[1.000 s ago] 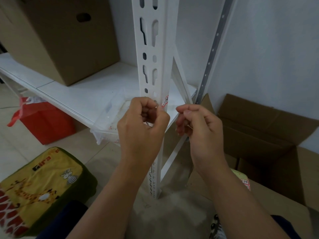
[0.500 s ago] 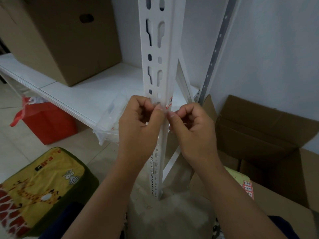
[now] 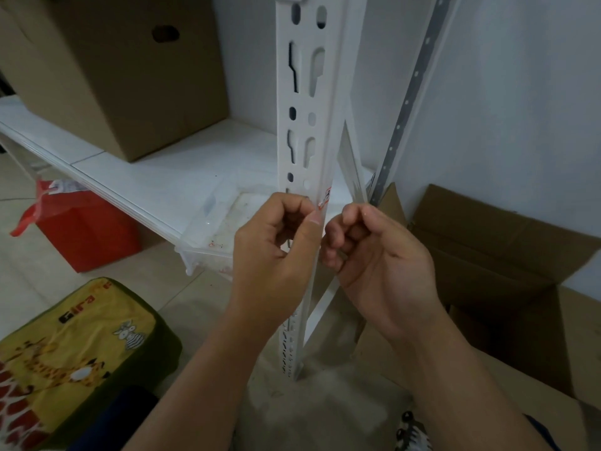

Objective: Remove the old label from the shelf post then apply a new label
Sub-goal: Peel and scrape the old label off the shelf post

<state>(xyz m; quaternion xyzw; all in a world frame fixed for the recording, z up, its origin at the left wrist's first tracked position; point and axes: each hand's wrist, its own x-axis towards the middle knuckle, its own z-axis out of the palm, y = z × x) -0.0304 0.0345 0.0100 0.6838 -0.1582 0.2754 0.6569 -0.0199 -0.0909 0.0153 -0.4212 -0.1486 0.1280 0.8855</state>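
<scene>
Left hand (image 3: 276, 252) pinching label (image 3: 324, 200) on shelf post (image 3: 309, 102); right hand (image 3: 380, 255) curled, empty.

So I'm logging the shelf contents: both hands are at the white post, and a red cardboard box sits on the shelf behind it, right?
Not quite: the head view shows the cardboard box on the shelf is brown. Both hands, left and right, are at the white post.

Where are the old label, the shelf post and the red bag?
old label (image 3: 325, 200), head view: its red-printed part on the post's edge.
shelf post (image 3: 305, 102), head view: its slotted front face.
red bag (image 3: 87, 236), head view: its front side.
</scene>
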